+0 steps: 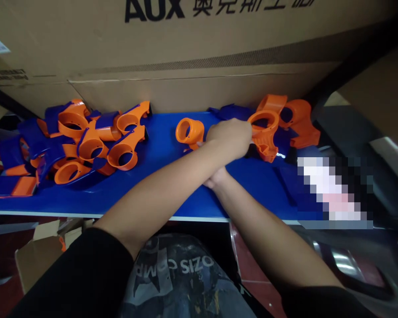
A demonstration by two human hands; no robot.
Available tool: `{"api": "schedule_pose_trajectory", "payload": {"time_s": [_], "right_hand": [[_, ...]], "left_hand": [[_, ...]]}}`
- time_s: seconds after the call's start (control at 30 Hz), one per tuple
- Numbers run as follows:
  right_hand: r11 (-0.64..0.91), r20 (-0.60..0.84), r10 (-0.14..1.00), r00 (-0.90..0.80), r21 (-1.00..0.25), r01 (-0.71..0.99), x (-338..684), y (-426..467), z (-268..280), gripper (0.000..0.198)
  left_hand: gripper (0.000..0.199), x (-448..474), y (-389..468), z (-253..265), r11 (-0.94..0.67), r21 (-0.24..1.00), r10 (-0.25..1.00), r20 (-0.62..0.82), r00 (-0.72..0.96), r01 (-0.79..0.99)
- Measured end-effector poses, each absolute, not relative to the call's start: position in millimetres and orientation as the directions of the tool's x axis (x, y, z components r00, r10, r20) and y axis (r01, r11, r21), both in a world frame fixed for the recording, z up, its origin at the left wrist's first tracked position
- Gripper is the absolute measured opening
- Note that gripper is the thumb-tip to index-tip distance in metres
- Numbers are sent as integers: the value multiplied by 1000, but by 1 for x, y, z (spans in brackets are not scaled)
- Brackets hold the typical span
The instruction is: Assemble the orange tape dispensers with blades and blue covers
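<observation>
My left hand (234, 136) reaches across to the right, over my right arm. It looks curled, fingers hidden from above, against the side of an orange tape dispenser (264, 123) with a round hub and a toothed front. Beneath my left forearm lies my right hand (215, 177), mostly covered. Fingertips, apparently of that hand, press at the base of a smaller-looking orange tape dispenser (195, 129), its ring facing up and left. More orange dispenser parts (301, 121) and a blue piece (234, 111) lie beyond my left hand.
A pile of orange and blue tape dispensers (93, 148) fills the left of the blue shelf (162, 185). A large cardboard box (185, 53) stands behind. Dark posts flank the shelf. On the floor at lower left is an opened carton (36, 251).
</observation>
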State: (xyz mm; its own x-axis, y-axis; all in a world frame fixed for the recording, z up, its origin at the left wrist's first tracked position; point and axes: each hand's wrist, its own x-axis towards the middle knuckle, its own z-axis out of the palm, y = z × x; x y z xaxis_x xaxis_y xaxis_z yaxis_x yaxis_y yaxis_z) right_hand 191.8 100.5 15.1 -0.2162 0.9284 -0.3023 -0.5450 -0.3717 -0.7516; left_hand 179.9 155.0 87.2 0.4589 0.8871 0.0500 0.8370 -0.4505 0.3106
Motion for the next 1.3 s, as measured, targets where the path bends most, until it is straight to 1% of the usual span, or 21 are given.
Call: {"api": "schedule_pose_trajectory", "payload": {"time_s": [0.07,0.17,0.2,0.23,0.3,0.33,0.37,0.4,0.47,0.53,0.6,0.73,0.83,0.9,0.93,1.0,1.03,1.1,1.17,1.23,1.3], "right_hand": [[-389,-301,921,-247,-693,-607,192,99,15,21],[-413,-313,911,-270,-677,-609,187,101,17,18],[-420,-314,908,-279,-673,-609,186,102,17,17],[-427,-314,904,-289,-669,-609,185,103,18,18],[-443,-322,897,-305,-662,-604,185,105,18,18],[-452,-328,892,-311,-660,-600,186,105,17,18],[-459,-335,888,-314,-659,-596,186,106,17,18],[-462,-339,887,-313,-660,-593,187,106,16,17],[-458,-340,889,-307,-665,-590,187,107,14,16],[-447,-333,895,-298,-679,-582,187,107,12,16],[-436,-325,900,-291,-698,-568,186,107,11,18],[-431,-323,902,-285,-703,-566,185,107,13,15],[-445,-322,895,-308,-674,-589,186,108,16,17],[-477,-332,879,-343,-647,-595,188,109,17,19],[-495,-338,869,-362,-636,-592,189,109,17,21],[-520,-338,852,-399,-632,-575,191,110,17,29],[-520,-331,851,-409,-642,-563,191,110,17,34],[-504,-311,856,-413,-681,-531,192,111,17,43],[-485,-299,863,-407,-719,-498,192,110,17,47],[-474,-295,867,-403,-738,-480,192,110,17,47],[-468,-294,871,-394,-742,-480,191,109,17,42]], "left_hand": [[35,183,181,88,-393,315,907,-21,420,864],[42,184,218,86,-376,269,914,-52,403,887],[50,184,229,83,-388,237,908,-66,413,891],[63,185,239,80,-405,201,899,-88,428,892],[95,187,256,73,-445,131,871,-169,462,886],[108,189,263,70,-458,111,854,-220,471,882],[115,191,269,66,-465,106,841,-259,476,879],[118,193,272,63,-464,114,834,-277,476,879],[113,196,276,57,-452,149,845,-244,475,880],[103,196,275,54,-467,165,855,-165,491,869],[92,191,271,53,-517,138,839,-113,532,845],[72,178,263,57,-618,65,780,-70,621,783],[70,168,261,70,-657,89,751,-7,660,748],[67,158,261,86,-631,158,774,62,630,760],[60,150,260,97,-600,208,798,95,595,772],[32,125,254,124,-519,332,853,147,500,787],[24,109,247,137,-477,401,877,167,450,782],[32,69,223,160,-410,518,912,244,330,751],[30,28,187,172,-389,578,918,305,252,717],[29,-3,147,168,-364,601,929,293,227,712],[31,-22,111,150,-301,640,951,260,170,707]]}}
